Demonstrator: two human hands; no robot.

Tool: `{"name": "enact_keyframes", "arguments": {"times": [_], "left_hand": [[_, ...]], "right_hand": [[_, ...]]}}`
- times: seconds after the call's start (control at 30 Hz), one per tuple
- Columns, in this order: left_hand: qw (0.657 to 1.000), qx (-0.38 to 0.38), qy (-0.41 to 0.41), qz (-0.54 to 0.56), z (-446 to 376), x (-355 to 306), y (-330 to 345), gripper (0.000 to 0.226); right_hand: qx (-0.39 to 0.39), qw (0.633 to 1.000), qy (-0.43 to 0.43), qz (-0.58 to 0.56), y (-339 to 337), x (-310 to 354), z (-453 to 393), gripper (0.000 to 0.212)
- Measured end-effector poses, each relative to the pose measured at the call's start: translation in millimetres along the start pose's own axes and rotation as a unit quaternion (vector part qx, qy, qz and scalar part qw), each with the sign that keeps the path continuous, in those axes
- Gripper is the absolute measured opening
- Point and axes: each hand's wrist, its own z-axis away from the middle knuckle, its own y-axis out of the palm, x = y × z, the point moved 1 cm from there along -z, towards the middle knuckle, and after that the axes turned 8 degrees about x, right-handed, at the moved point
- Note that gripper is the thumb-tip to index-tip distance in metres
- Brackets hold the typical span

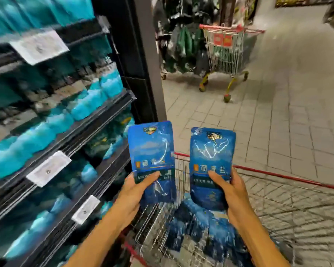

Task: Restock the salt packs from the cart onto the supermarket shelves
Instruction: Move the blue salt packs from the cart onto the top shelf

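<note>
Floor: grey tiles (278,116) are filling the right half of the frame, running off toward the blurred upper right.
Shelves: dark shelves (96,120) are slanting across the left of the frame, carrying rows of teal packs (89,105) that are smeared by blur; white price tags (48,168) are hanging on the shelf edges.
Cart: a red-rimmed wire cart (289,178) is sitting at the lower right of the frame, just beside the shelves.
Packs in cart: a heap of blue salt packs (201,228) is lying in the cart's basket, lower centre.
Left hand: the left hand (135,191) is gripping the lower part of an upright blue salt pack (150,151), thumb pressing across its front; this grip is clenched on the pack, left of centre, above the cart's near corner.
Right hand: the right hand (233,197) is holding a second blue pack (212,160) upright, thumb lying on its front; the pack is hovering above the heap.
Pack spacing: both are standing side by side, not touching.
Background: a second wire trolley (228,54) is standing in the upper centre of the frame, with dark green goods (183,41) beside it.
</note>
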Motion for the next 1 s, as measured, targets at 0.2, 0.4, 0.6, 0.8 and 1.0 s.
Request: {"name": "enact_keyframes", "arguments": {"times": [0.2, 0.4, 0.6, 0.8, 1.0], "left_hand": [[0.986, -0.108, 0.13, -0.001, 89, -85, -47, 0.063], [0.944, -0.207, 0.248, -0.058, 194, -168, -107, 0.048], [0.894, -0.267, 0.344, -0.104, 272, -238, -152, 0.039], [0.851, -0.315, 0.404, -0.114, 277, -324, -183, 0.026], [0.86, -0.359, 0.359, -0.057, 227, -370, -213, 0.066]], "right_hand": [[0.133, 0.989, -0.065, -0.006, 114, 66, 7, 0.044], [0.286, 0.952, -0.103, -0.036, 257, 111, 29, 0.047], [0.401, 0.902, -0.118, -0.104, 389, 147, 49, 0.047], [0.431, 0.882, -0.146, -0.12, 464, 194, 37, 0.051], [0.443, 0.875, -0.18, -0.076, 510, 233, -15, 0.03]]}}
